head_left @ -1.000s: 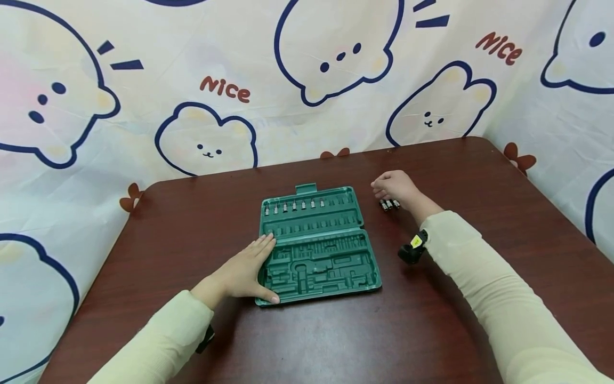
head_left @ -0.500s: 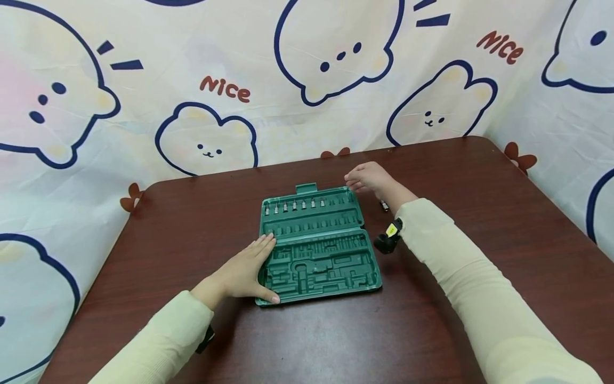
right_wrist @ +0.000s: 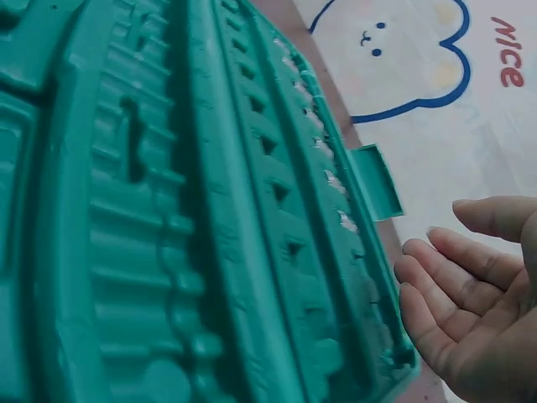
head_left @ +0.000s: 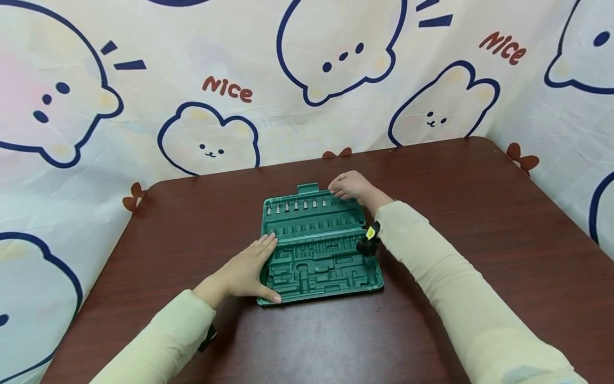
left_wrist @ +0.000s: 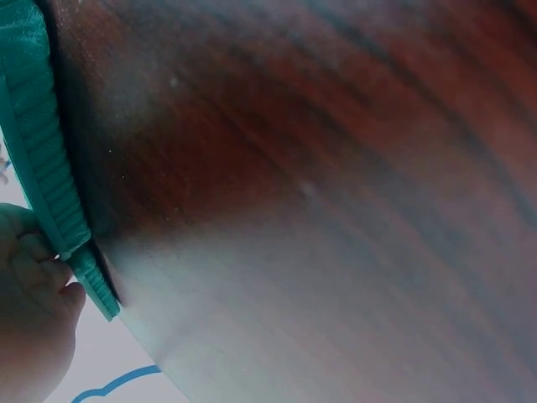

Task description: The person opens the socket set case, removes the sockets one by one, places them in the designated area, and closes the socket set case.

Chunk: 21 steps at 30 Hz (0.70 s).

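Note:
The green tool case (head_left: 326,290) lies unfolded on the table, with a row of small silver bits (head_left: 296,205) in its upper half. My left hand (head_left: 240,272) rests along the case's left edge, fingers spread on the rim and thumb at the near corner. Over the upper right corner of the case is my right hand (head_left: 352,186). The right wrist view shows this hand (right_wrist: 478,311) with fingers loosely bent and thumb apart, beside the case's end (right_wrist: 403,365); nothing shows between them. Whatever lies under its fingertips is hidden in the head view.
The brown table (head_left: 431,176) reaches to a cartoon-printed cloth (head_left: 297,122) behind it. A green latch tab (head_left: 308,188) juts from the case's far edge. The right sleeve (head_left: 431,250) covers part of the table to the right of the case.
My right hand has moved left from the loose silver pieces on the table to the case's upper right corner. Those pieces are out of sight. My left hand has stayed put.

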Available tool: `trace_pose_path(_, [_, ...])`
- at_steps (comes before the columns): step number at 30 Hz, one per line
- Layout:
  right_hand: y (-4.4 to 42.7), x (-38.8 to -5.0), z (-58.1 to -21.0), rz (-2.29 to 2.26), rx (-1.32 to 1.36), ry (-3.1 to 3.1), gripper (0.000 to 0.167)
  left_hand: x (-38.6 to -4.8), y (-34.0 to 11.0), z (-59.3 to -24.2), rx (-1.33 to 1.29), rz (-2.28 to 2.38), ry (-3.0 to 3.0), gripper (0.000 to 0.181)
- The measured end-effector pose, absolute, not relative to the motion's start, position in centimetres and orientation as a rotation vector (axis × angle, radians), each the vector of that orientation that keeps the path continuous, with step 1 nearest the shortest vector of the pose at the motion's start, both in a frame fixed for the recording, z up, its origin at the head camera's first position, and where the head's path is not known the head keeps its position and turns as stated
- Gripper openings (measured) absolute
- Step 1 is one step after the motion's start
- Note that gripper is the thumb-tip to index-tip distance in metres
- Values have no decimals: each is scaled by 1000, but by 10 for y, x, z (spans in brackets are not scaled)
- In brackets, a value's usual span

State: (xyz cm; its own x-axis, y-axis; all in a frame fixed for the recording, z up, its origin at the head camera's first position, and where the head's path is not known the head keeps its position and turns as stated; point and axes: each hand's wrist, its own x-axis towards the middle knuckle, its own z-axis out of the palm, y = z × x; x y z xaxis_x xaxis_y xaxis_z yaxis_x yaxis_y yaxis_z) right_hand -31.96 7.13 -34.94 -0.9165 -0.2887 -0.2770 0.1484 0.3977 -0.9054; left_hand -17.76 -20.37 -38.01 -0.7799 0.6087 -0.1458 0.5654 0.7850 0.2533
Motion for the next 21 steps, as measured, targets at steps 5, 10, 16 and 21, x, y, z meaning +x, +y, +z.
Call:
trace_pose_path(5, [65,-322,-358,-1476,-162,2317,26,-178,-203,-380,915,292,2759,122])
trace_pose_path(10, [61,-325,-363,-1419,-184,2351,26,-177,-202,-378,920,303,2756,122])
trace_pose_path(16, [55,-328,-366,-1380,-182,2403,23,-176,-203,-378,916,284,2754,122])
trace_pose_path(21, [49,-328,-368,-1335,-232,2465,28,-176,-203,-378,914,280,2750,122])
